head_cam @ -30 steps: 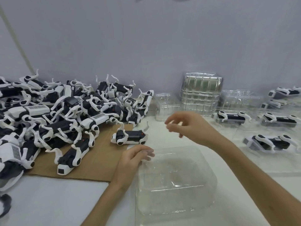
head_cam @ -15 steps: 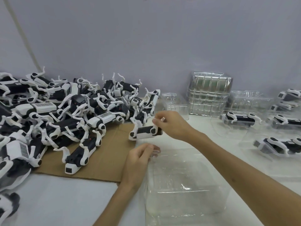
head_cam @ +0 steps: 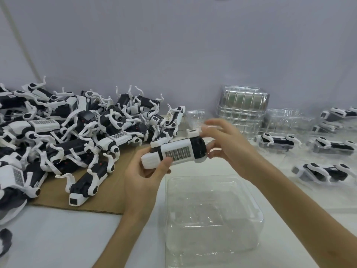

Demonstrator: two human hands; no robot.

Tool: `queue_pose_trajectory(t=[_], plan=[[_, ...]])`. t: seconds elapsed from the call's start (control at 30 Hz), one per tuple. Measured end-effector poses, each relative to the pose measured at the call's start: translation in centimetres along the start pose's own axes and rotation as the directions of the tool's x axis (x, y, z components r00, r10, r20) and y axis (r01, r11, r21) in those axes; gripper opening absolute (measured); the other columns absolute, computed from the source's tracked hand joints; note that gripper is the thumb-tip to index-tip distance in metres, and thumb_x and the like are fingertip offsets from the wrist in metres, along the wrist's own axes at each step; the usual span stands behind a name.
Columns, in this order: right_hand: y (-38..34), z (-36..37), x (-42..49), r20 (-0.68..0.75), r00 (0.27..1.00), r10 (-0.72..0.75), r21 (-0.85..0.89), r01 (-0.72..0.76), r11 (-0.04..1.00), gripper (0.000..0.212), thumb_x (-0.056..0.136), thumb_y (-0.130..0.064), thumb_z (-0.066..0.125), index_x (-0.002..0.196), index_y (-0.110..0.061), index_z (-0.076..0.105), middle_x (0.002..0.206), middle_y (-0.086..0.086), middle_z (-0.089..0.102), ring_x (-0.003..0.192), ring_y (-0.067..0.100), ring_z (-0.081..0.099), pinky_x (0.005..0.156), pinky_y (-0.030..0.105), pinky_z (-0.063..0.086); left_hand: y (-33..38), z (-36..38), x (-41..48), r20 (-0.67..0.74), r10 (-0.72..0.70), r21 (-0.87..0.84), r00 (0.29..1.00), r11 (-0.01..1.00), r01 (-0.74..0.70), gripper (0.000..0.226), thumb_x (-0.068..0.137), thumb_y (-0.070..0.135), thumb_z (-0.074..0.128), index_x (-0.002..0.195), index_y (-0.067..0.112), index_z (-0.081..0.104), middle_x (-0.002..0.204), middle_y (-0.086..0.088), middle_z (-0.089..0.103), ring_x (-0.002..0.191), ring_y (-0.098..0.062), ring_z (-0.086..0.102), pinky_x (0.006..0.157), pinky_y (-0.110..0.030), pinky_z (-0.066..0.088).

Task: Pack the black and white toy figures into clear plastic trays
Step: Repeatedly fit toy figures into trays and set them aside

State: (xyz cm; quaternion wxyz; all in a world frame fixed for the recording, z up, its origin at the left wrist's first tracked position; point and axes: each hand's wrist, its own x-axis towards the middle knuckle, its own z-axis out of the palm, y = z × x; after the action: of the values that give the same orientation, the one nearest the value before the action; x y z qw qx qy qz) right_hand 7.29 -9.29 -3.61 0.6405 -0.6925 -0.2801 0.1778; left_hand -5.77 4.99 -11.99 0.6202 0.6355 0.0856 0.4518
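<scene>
I hold one black and white toy figure [head_cam: 176, 152] in both hands above the table, its grilled underside facing me. My left hand [head_cam: 144, 172] grips its white front end with the thumb on top. My right hand [head_cam: 225, 141] pinches its black rear end and a white leg. Just below them an open clear plastic tray [head_cam: 212, 219] lies on the white table with nothing in it. A big pile of toy figures [head_cam: 73, 130] covers the left side, partly on a brown cardboard sheet [head_cam: 108, 192].
A stack of clear trays [head_cam: 242, 111] stands against the back wall. To the right lie several trays with figures in them [head_cam: 277, 141], and more loose clear trays [head_cam: 287, 121]. The grey wall closes off the back.
My right hand picked a figure off the cardboard and brought it toward me. My left hand left the tray's rim and took hold of the figure's other end; the figure is now turned underside up.
</scene>
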Motion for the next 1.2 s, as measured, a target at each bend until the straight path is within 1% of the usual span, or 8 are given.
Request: queue_pose_trajectory(t=[0.07,0.13,0.27,0.37,0.5,0.63,1.03,1.2], plan=[[0.5,-0.4,-0.9,0.02,0.948,-0.317,-0.305,0.308,0.901,0.049,0.089,-0.033,0.072,0.134,-0.032,0.051,0.129,-0.009,0.057,0.099,-0.001,0.063,0.081,0.025,0.053,0.0,0.2,0.0,-0.019,-0.082,-0.057,0.996,0.995,0.081,0.029,0.076,0.038,0.077,0.098,0.021,0.069,0.092,-0.004,0.075,0.071,-0.018,0.071,0.062,-0.028,0.057],[0.8,-0.4,-1.9,0.27,0.835,-0.479,-0.526,0.545,0.653,0.066,0.078,-0.038,0.081,0.137,-0.036,0.051,0.147,-0.017,0.04,0.132,0.0,0.042,0.104,0.026,0.041,0.0,0.3,0.1,-0.025,-0.171,-0.126,0.985,0.978,0.167,0.027,0.077,0.036,0.075,0.095,0.015,0.071,0.092,-0.007,0.076,0.069,-0.017,0.069,0.06,-0.029,0.057],[1.5,-0.4,-2.5,0.382,0.702,-0.601,-0.652,0.666,0.363,0.062,0.076,-0.018,0.083,0.133,-0.018,0.058,0.139,-0.006,0.052,0.128,0.016,0.048,0.105,0.037,0.044,-0.3,0.1,0.1,0.046,-0.219,-0.098,0.975,0.97,0.222,0.043,0.074,0.051,0.072,0.1,0.016,0.074,0.098,-0.009,0.076,0.086,-0.028,0.071,0.072,-0.038,0.056],[1.4,-1.1,-2.8,0.256,0.713,-0.652,-0.612,0.642,0.462,0.05,0.077,-0.019,0.081,0.124,-0.015,0.065,0.124,-0.006,0.057,0.111,0.011,0.058,0.086,0.028,0.053,-0.5,-0.1,0.0,0.121,-0.176,-0.065,0.977,0.981,0.185,0.042,0.086,0.057,0.051,0.101,0.027,0.076,0.101,-0.003,0.076,0.098,-0.022,0.069,0.087,-0.045,0.049],[1.9,-2.9,-3.6,-0.06,0.872,-0.485,-0.506,0.392,0.768,0.031,0.076,-0.025,0.081,0.106,-0.025,0.073,0.1,-0.013,0.065,0.09,0.008,0.063,0.067,0.022,0.053,-1.2,-0.2,-0.2,0.348,-0.23,0.054,0.909,0.973,0.225,0.037,0.085,0.037,0.05,0.115,0.028,0.07,0.113,0.006,0.073,0.106,-0.013,0.066,0.092,-0.032,0.045],[2.7,-4.6,-5.4,-0.148,0.948,-0.283,-0.335,0.221,0.916,0.011,0.079,-0.032,0.076,0.089,-0.035,0.074,0.085,-0.01,0.071,0.07,0.021,0.068,0.05,0.022,0.05,-2.2,0.1,-0.7,0.463,-0.336,0.167,0.82,0.942,0.292,0.042,0.073,0.017,0.051,0.111,0.024,0.066,0.106,0.002,0.074,0.099,-0.015,0.067,0.075,-0.013,0.047],[4.8,-4.3,-8.7,-0.054,0.996,-0.073,-0.658,0.019,0.753,0.023,0.068,-0.069,0.061,0.09,-0.072,0.059,0.096,-0.02,0.057,0.095,-0.006,0.054,0.07,0.011,0.037,-2.1,0.6,-1.1,0.457,-0.331,0.169,0.826,0.944,0.284,0.041,0.079,0.022,0.043,0.106,0.019,0.073,0.108,0.013,0.073,0.105,0.003,0.063,0.08,-0.005,0.043],[5.5,-4.4,-8.3,0.007,0.996,-0.084,-0.758,0.06,0.649,0.039,0.068,-0.074,0.057,0.098,-0.052,0.069,0.088,-0.021,0.064,0.102,-0.006,0.045,0.082,0.018,0.038,-2.4,0.4,-1.1,0.495,-0.375,0.156,0.784,0.926,0.344,0.037,0.09,0.042,0.043,0.109,0.025,0.07,0.114,0.004,0.071,0.114,-0.013,0.062,0.096,-0.031,0.048]])
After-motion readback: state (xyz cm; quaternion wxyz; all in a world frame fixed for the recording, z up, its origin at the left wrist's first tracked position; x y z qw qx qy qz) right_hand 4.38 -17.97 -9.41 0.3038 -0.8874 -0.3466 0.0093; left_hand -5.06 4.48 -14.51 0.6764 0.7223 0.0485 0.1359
